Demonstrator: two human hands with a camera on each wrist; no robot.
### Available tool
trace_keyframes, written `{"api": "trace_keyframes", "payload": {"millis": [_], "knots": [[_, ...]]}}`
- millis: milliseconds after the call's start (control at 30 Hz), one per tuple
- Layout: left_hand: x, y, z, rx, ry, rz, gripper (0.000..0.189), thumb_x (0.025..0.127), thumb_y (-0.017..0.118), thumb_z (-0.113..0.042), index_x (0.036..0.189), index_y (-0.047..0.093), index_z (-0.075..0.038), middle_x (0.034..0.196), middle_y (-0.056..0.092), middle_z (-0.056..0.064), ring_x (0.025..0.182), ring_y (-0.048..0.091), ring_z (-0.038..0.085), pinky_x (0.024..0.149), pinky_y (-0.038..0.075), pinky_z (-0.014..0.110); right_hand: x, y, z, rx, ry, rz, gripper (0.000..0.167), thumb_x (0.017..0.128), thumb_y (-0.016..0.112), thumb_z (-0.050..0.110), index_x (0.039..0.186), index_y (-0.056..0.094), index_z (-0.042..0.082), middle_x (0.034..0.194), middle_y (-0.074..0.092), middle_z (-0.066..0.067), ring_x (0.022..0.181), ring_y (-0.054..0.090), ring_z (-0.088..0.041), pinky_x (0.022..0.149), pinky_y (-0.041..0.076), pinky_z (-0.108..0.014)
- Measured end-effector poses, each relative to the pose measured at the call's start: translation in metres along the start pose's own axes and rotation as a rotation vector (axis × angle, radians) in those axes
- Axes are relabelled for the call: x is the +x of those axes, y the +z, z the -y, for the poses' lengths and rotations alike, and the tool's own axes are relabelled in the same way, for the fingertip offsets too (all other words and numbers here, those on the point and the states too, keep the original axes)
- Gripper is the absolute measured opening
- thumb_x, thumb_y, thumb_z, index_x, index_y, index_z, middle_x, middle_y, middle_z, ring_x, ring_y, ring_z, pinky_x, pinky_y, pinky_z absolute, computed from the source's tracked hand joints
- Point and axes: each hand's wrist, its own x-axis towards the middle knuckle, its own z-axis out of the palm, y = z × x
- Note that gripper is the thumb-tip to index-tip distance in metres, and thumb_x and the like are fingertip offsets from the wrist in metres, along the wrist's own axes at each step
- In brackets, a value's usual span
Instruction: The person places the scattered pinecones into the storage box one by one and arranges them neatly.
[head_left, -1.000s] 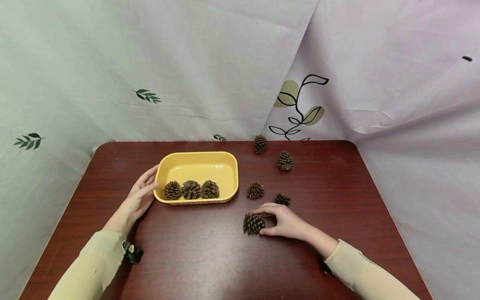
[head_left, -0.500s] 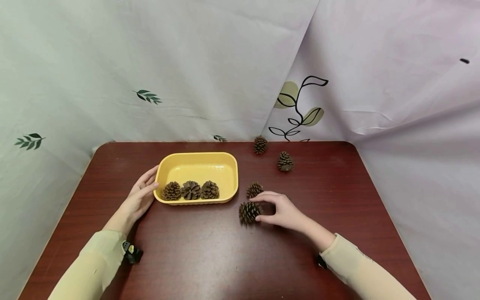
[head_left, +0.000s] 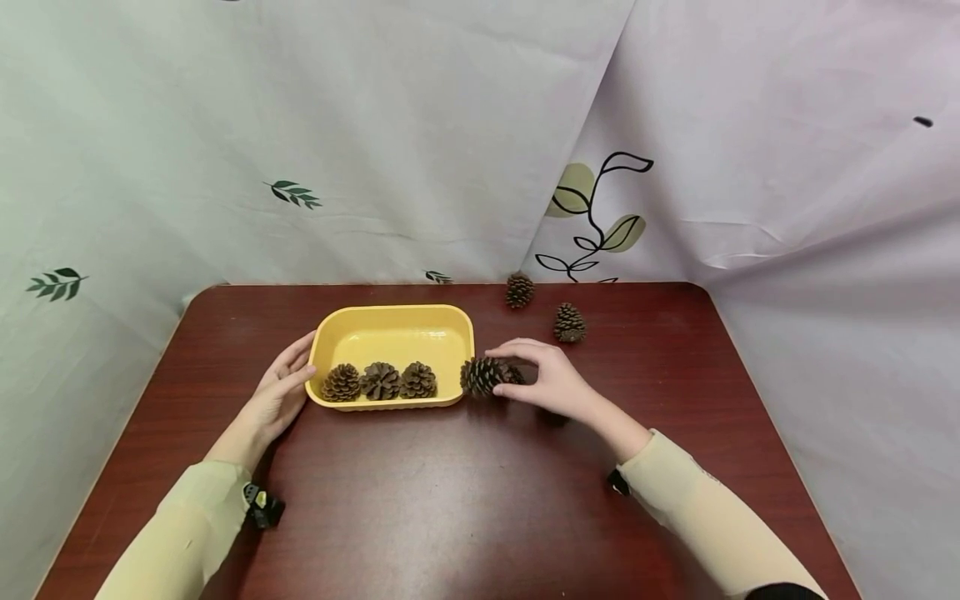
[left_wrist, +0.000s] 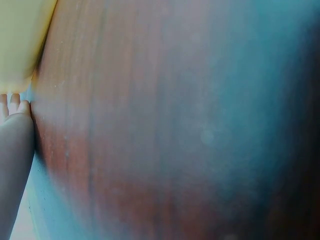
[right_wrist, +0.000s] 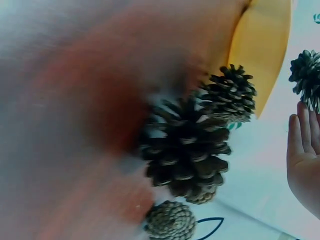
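In the head view my right hand (head_left: 543,383) pinches a brown pine cone (head_left: 478,377) between thumb and fingers, right at the right rim of a yellow tray (head_left: 397,312). The right wrist view shows the held cone (right_wrist: 307,75) above the fingertips. Another cone (head_left: 514,375) is partly hidden behind it, and a further one (head_left: 553,417) shows under the hand. My left hand (head_left: 279,396) holds the tray's left side, thumb at the rim and fingers along the outer wall. Inside the tray, three cones (head_left: 381,382) line its near side.
Two more pine cones stand towards the back of the table: one (head_left: 519,290) at the far edge, one (head_left: 569,323) to its right. The dark red table (head_left: 420,508) meets a white patterned cloth (head_left: 390,167) behind.
My right hand has carried the pine cone from the table's middle away from me and leftwards to the tray's right rim. The left hand and tray stay in place.
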Motion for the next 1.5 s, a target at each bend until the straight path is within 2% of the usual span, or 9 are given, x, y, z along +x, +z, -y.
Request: {"api": "trace_keyframes", "payload": {"millis": [267,533,900,1100,1300,1500], "knots": [[-0.002,-0.002,0.001,-0.003,0.001,0.002,0.055,0.108,0.037,0.011,0.151,0.053,-0.019,0.148,0.063,-0.009,0.134,0.061,0.003,0.106,0.052,0.019,0.032,0.007,0.001,-0.036,-0.014,0.003,0.046,0.086,0.090,0.017,0.128,0.075,0.008,0.126,0.077,-0.008,0.123,0.070,-0.024,0.111,0.054,-0.043],[-0.003,-0.002,0.001,0.000,0.002,0.003,0.055,0.108,0.037,0.011,0.151,0.053,-0.019,0.149,0.063,-0.009,0.133,0.061,0.004,0.106,0.052,0.019,0.053,0.015,0.002,-0.107,-0.022,0.069,0.047,0.086,0.090,0.020,0.129,0.076,0.008,0.128,0.075,-0.011,0.126,0.068,-0.027,0.114,0.052,-0.043],[-0.001,-0.002,0.001,0.004,-0.008,0.000,0.055,0.108,0.037,0.011,0.152,0.052,-0.018,0.149,0.062,-0.010,0.134,0.061,0.003,0.106,0.053,0.019,0.068,0.015,0.000,-0.166,-0.018,0.141,0.047,0.087,0.089,0.022,0.130,0.075,0.010,0.133,0.073,-0.012,0.132,0.065,-0.030,0.117,0.050,-0.046],[0.000,-0.001,0.000,-0.010,-0.005,0.002,0.055,0.108,0.037,0.012,0.151,0.053,-0.018,0.148,0.063,-0.009,0.133,0.061,0.004,0.106,0.053,0.019,0.075,0.013,0.000,-0.203,-0.027,0.192,0.046,0.087,0.089,0.023,0.129,0.076,0.011,0.130,0.074,-0.009,0.127,0.068,-0.026,0.114,0.052,-0.043],[0.001,-0.001,0.000,-0.008,-0.004,0.001,0.055,0.108,0.038,0.011,0.150,0.054,-0.019,0.148,0.063,-0.009,0.133,0.061,0.004,0.105,0.053,0.019,0.082,0.014,0.000,-0.222,-0.044,0.266,0.043,0.087,0.089,0.021,0.127,0.076,0.011,0.132,0.074,-0.007,0.130,0.067,-0.025,0.117,0.049,-0.041],[0.001,-0.002,0.001,-0.015,-0.005,-0.002,0.055,0.108,0.037,0.011,0.149,0.056,-0.020,0.148,0.063,-0.008,0.133,0.062,0.004,0.105,0.053,0.019,0.087,0.016,-0.004,-0.263,-0.042,0.353,0.042,0.087,0.088,0.023,0.127,0.077,0.012,0.133,0.074,-0.006,0.128,0.067,-0.023,0.113,0.052,-0.039]]}}
